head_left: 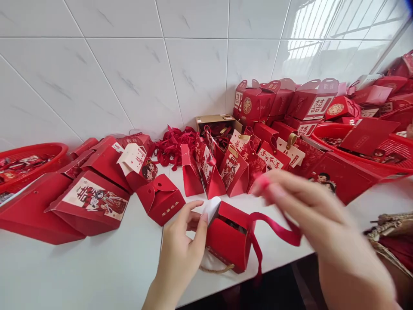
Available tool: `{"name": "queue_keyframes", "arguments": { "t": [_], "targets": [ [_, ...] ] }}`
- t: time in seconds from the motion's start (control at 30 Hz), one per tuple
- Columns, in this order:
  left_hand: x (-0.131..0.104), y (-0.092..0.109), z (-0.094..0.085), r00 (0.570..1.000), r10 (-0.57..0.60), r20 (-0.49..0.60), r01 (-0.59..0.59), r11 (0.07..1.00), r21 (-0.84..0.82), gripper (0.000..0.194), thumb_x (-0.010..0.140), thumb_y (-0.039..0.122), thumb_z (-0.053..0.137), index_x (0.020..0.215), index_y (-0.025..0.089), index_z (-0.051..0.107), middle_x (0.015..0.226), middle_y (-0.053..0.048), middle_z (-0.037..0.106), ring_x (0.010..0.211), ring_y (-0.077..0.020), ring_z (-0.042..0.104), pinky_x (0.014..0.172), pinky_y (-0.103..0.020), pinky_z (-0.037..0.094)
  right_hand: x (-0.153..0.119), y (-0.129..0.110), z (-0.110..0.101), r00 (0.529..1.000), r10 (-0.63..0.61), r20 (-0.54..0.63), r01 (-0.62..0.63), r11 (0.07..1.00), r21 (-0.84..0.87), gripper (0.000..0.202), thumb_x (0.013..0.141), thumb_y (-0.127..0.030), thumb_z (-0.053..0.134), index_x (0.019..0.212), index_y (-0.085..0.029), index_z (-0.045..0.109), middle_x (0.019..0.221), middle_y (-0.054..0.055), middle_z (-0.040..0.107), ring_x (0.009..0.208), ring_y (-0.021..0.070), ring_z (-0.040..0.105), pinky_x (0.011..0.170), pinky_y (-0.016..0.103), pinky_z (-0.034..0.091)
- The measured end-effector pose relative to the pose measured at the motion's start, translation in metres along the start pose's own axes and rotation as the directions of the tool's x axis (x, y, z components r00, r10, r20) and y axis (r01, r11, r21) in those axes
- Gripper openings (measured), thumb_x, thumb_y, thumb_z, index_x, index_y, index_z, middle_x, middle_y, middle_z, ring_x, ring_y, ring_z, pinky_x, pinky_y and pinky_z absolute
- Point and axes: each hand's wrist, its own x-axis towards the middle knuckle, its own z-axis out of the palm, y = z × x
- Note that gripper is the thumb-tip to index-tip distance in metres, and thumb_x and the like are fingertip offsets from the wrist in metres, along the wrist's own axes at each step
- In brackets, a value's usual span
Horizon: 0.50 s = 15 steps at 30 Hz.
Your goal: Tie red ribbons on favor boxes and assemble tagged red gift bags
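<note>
The right hand (pixel 309 206), right of centre, is blurred, worst at the fingertips; its forearm leaves the frame at lower right. The left hand (pixel 182 239) is sharper, its wrist cut by the bottom edge and some fingers partly hidden. What lies inside the open box (pixel 226 245), lower centre, is too dark to tell. The ribbon's (pixel 284 232) hanging end blurs. The left basket (pixel 58 155) is cut by the left edge, its small contents unclear. Boxes (pixel 400 82) at upper right run out of frame.
</note>
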Motion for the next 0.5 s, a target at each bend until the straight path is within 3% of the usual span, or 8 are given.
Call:
{"name": "queue_keyframes", "arguments": {
  "t": [0.1, 0.2, 0.5],
  "targets": [
    [-0.003, 0.002, 0.002, 1.000, -0.017, -0.017, 0.016, 0.998, -0.061, 0.025, 0.093, 0.038, 0.056, 0.113, 0.024, 0.057, 0.081, 0.001, 0.072, 0.076, -0.0168, 0.070, 0.066, -0.024, 0.054, 0.015, 0.007, 0.039, 0.975, 0.014, 0.222, 0.001, 0.998, -0.067, 0.030, 0.099, -0.032, 0.045, 0.072, -0.021, 0.054, 0.076, 0.001, 0.060, 0.070, 0.0150, 0.055, 0.066, 0.028, 0.046],
    [-0.006, 0.002, 0.005, 1.000, -0.018, -0.014, 0.016, 0.996, -0.093, 0.024, 0.093, 0.035, 0.055, 0.114, 0.022, 0.055, 0.078, 0.001, 0.070, 0.072, -0.0157, 0.068, 0.069, -0.024, 0.054, 0.022, 0.018, 0.058, 0.937, 0.062, 0.345, -0.003, 0.986, -0.169, 0.033, 0.099, -0.025, 0.041, 0.067, -0.020, 0.048, 0.075, 0.001, 0.056, 0.070, 0.0149, 0.053, 0.067, 0.029, 0.044],
    [-0.009, 0.009, 0.008, 0.994, -0.095, -0.057, 0.084, 0.983, -0.164, 0.028, 0.090, 0.038, 0.057, 0.113, 0.021, 0.056, 0.069, 0.001, 0.066, 0.062, -0.0153, 0.060, 0.056, -0.023, 0.047, 0.020, 0.022, 0.055, 0.925, 0.071, 0.374, 0.001, 0.982, -0.190, 0.032, 0.098, -0.019, 0.040, 0.066, -0.020, 0.047, 0.075, 0.001, 0.056, 0.070, 0.0148, 0.053, 0.068, 0.031, 0.044]
  ]
}}
